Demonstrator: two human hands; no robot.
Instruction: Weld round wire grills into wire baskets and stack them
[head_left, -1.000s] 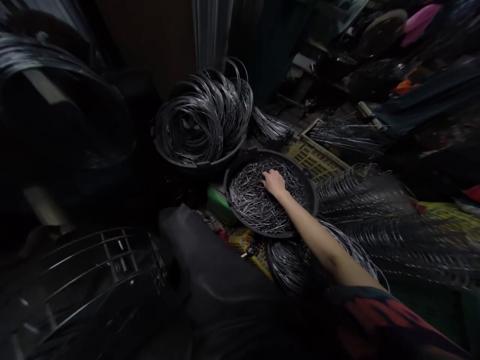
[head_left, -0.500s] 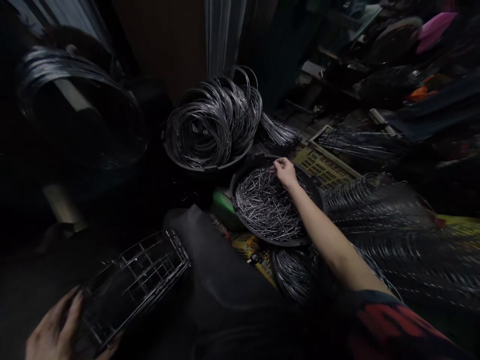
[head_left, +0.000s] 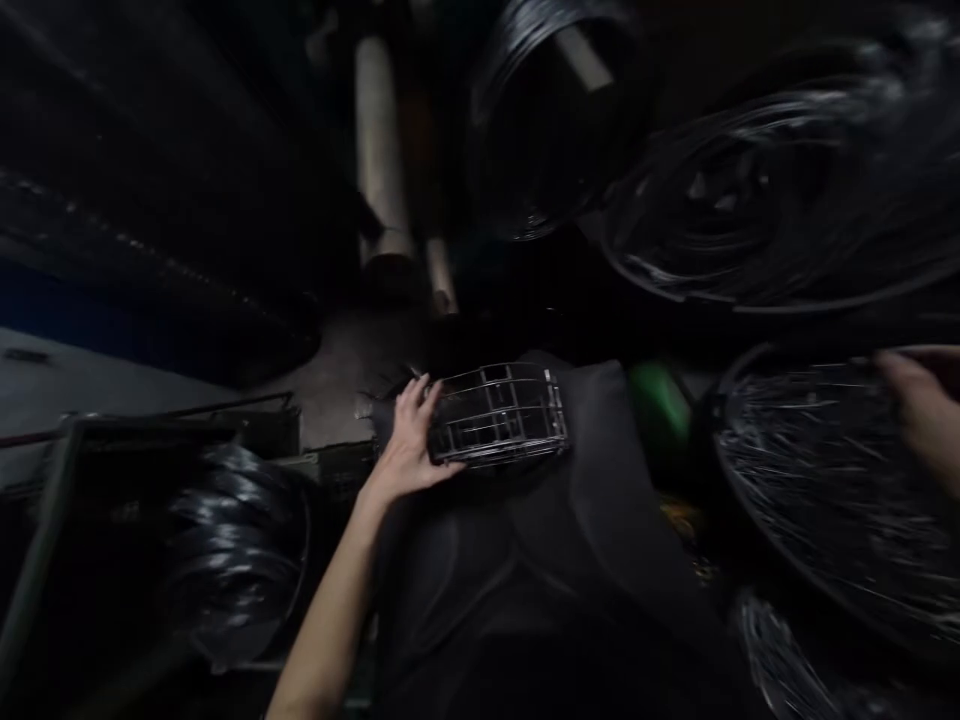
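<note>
No writing can be read. The left hand (head_left: 409, 440) grips the wire cage (head_left: 499, 413) by its end, on the dark-clothed lap. The right hand (head_left: 924, 410), blurred, its fingers' state unclear, hovers over a black tub (head_left: 720, 420) of short wire pieces (head_left: 825, 490). Beyond, wire coils (head_left: 765, 200).

Your wire cage (head_left: 499, 415) is a small curved grid of thin metal rods, lying on its side across your dark-clad lap. The tray of short wire pieces (head_left: 825, 490) sits to your right, round, dark-rimmed and heaped with loose, blurred strands.
</note>
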